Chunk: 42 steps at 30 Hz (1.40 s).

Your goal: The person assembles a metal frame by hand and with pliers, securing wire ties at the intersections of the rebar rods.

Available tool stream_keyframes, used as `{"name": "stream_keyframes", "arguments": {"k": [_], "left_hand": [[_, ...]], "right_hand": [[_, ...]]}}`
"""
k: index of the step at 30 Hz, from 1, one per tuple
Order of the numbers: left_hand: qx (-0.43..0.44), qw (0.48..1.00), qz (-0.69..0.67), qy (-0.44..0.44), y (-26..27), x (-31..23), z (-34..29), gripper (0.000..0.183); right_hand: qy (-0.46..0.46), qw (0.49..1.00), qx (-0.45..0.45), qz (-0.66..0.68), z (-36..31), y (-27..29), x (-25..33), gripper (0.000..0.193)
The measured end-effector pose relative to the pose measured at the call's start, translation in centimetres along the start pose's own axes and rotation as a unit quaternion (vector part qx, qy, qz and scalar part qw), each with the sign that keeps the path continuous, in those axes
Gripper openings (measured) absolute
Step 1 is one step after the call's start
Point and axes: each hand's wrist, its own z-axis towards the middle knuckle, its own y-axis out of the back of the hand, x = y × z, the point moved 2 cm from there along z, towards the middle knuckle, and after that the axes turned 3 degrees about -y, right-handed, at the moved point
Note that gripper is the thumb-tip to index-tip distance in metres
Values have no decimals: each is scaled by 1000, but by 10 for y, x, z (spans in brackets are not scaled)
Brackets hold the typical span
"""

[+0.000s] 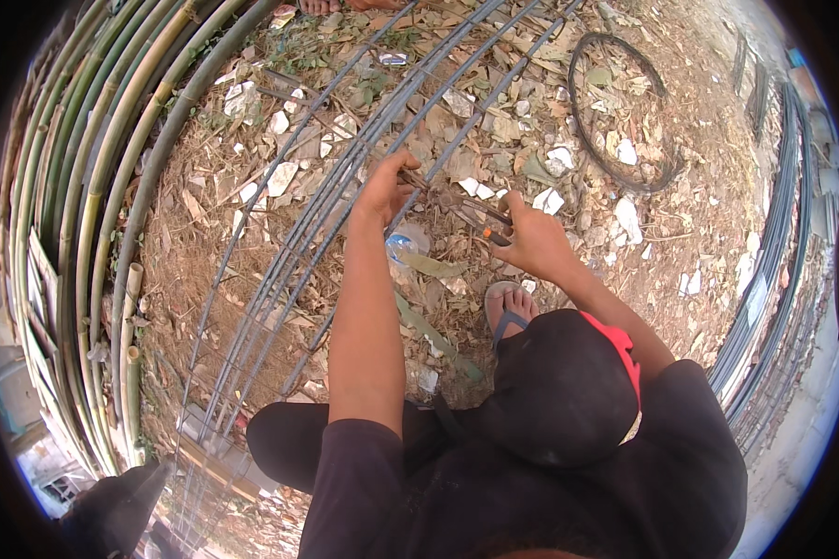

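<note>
My right hand [536,240] is closed round the handles of a pair of pincers [464,212]. The handles have orange and dark grips and are spread a little apart. The pincers' rusty head points left, close to the fingers of my left hand [382,191]. That hand is curled in a pinch at the long steel rebar cage [345,172], beside one of its bars. What it pinches is too small to make out. The cage runs slantwise from lower left to the top, its bars crossed by thin ties.
Bamboo poles [98,186] lie along the left. A coil of dark wire [576,102] rests on leafy ground with white rubble at upper right. More steel bars [781,242] run along the right side. My sandalled foot [510,307] is below the pincers. Another person's foot [319,5] shows at the top.
</note>
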Motion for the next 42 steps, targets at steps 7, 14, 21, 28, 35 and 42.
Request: {"name": "stream_keyframes", "arguments": {"k": [7,14,21,28,35,42], "left_hand": [[-37,999,11,-1,24,0,7,32],[-7,997,71,2,-3,-17,-7,42],[9,997,81,-1,6,-17,-26,62],[-42,979,197,-16,7,-22,-51,109],[-67,865,486,-108,27,-65,-83,87],[-222,823,482,-205,-31,-78,-122,48]], "right_hand": [[256,901,-334,-103,-21,12,13,42],[-138,713,288,624,-19,-13,2,39],[93,973,-74,199,-22,-42,0,48],[13,893,180,412,-11,-27,-8,42],[-60,791,314,521,-3,-40,-9,56],[40,831,321,453,15,-47,-40,60]]}}
